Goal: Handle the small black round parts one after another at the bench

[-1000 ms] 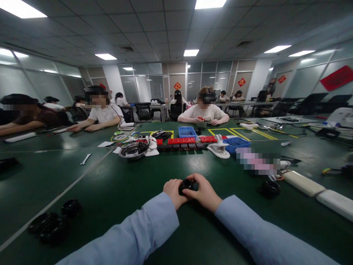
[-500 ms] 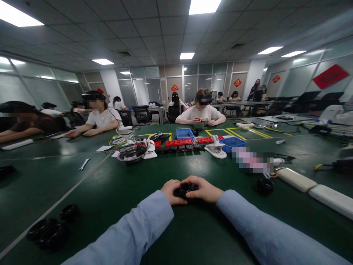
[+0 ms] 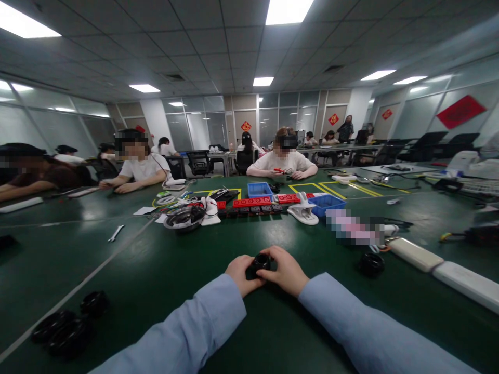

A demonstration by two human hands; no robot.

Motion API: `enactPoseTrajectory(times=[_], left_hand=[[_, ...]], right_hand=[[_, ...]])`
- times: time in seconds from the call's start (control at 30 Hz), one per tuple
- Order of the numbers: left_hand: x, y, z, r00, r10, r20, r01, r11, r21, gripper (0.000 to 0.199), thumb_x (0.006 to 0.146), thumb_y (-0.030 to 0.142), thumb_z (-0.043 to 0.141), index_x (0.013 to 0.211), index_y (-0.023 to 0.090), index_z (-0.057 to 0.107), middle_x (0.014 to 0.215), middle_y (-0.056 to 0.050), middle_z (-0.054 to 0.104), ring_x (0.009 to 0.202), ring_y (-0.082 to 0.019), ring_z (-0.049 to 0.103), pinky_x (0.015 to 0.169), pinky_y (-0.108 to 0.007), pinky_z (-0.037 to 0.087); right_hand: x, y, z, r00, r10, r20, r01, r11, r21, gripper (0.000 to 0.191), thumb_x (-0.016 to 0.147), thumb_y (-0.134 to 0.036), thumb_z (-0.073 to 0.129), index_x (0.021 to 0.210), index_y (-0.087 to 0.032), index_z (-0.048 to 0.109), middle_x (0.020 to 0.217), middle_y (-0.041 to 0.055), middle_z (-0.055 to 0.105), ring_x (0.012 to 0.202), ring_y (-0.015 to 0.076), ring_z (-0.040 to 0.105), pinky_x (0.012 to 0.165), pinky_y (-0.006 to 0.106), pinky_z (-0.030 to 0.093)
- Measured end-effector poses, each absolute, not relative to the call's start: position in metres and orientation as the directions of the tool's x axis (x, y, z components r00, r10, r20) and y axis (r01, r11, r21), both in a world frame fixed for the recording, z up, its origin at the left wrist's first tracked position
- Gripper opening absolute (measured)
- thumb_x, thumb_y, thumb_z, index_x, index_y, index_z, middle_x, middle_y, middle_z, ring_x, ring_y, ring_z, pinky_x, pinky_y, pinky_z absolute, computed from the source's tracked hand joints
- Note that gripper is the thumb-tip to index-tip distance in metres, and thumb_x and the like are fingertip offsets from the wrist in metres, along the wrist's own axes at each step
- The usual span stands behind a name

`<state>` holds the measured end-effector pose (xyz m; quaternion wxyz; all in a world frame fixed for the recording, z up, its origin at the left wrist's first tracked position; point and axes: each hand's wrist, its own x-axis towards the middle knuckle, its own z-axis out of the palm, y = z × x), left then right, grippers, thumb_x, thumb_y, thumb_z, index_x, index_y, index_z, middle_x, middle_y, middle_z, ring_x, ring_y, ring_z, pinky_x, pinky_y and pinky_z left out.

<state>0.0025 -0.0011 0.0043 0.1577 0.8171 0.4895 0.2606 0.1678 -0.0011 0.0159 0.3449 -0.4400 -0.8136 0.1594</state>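
Just ahead of me, both hands are closed round a small black ring-shaped part (image 3: 261,261), glossy with a round opening facing up. My left hand (image 3: 241,274) grips its left side, and my right hand (image 3: 287,271) holds the right side, thumb across the front. The fingers hide much of its outer wall, so its exact kind is unclear. Several similar black rings (image 3: 70,336) lie on the green table at lower left, one of them (image 3: 94,303) slightly apart. Another black ring (image 3: 371,264) rests to the right.
Across the green table (image 3: 163,275) stand a metal bowl of cables (image 3: 183,221), red power strips (image 3: 253,202), a white clip (image 3: 304,210) and blue trays (image 3: 327,204). A wrench (image 3: 116,233) lies left. White bars (image 3: 468,283) extend at right. Other people sit opposite.
My right hand has shifted slightly, its thumb now across the ring's front; the ring stays between both hands. The view has moved a little.
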Motion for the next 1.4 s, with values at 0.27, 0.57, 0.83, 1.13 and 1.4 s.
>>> enactPoseTrajectory(times=[0.27, 0.57, 0.83, 1.13, 1.4], left_hand=[[0.007, 0.0, 0.003, 0.301, 0.93, 0.209, 0.809, -0.365, 0.46, 0.039, 0.058, 0.037, 0.066, 0.088, 0.013, 0.061, 0.084, -0.007, 0.06, 0.081, -0.023, 0.054, 0.072, -0.031, 0.042], [-0.005, 0.013, -0.001, 0.492, 0.851, 0.186, 0.695, -0.512, 0.506, 0.043, 0.054, 0.04, 0.071, 0.087, 0.014, 0.062, 0.078, -0.003, 0.059, 0.077, -0.02, 0.054, 0.068, -0.027, 0.04], [-0.005, 0.012, -0.009, 0.438, 0.856, 0.276, 0.614, -0.509, 0.603, 0.056, 0.054, 0.035, 0.071, 0.103, 0.013, 0.055, 0.09, -0.006, 0.057, 0.084, -0.02, 0.053, 0.075, -0.029, 0.042], [0.001, 0.0, 0.001, 0.377, 0.879, 0.293, 0.664, -0.477, 0.576, 0.053, 0.056, 0.031, 0.068, 0.105, 0.016, 0.053, 0.093, -0.006, 0.057, 0.085, -0.019, 0.053, 0.078, -0.03, 0.042], [0.012, -0.005, 0.007, 0.216, 0.957, 0.193, 0.869, -0.279, 0.409, 0.03, 0.056, 0.036, 0.065, 0.078, 0.016, 0.06, 0.078, -0.005, 0.057, 0.079, -0.022, 0.053, 0.073, -0.033, 0.04]], right_hand=[[0.167, 0.003, 0.017, -0.408, 0.847, 0.341, 0.497, 0.519, -0.695, 0.036, 0.059, -0.023, 0.069, 0.092, -0.017, 0.056, 0.088, 0.0029, 0.055, 0.083, 0.0164, 0.051, 0.074, 0.03, 0.041], [0.179, 0.011, 0.03, -0.601, 0.787, 0.142, 0.339, 0.412, -0.846, 0.045, 0.055, -0.02, 0.071, 0.099, -0.019, 0.059, 0.089, 0.0012, 0.057, 0.081, 0.0162, 0.053, 0.072, 0.029, 0.041], [0.176, 0.005, 0.025, -0.51, 0.823, 0.25, 0.419, 0.491, -0.764, 0.041, 0.058, -0.022, 0.07, 0.097, -0.018, 0.059, 0.087, 0.0026, 0.056, 0.082, 0.0176, 0.051, 0.072, 0.03, 0.04], [0.168, 0.0, 0.017, -0.394, 0.845, 0.361, 0.529, 0.53, -0.663, 0.029, 0.059, -0.023, 0.068, 0.084, -0.017, 0.053, 0.084, 0.0025, 0.052, 0.081, 0.0176, 0.049, 0.072, 0.031, 0.04], [0.164, 0.001, 0.019, -0.397, 0.85, 0.347, 0.515, 0.519, -0.682, 0.031, 0.059, -0.024, 0.068, 0.085, -0.017, 0.054, 0.085, 0.0029, 0.052, 0.082, 0.0178, 0.049, 0.072, 0.031, 0.04]])
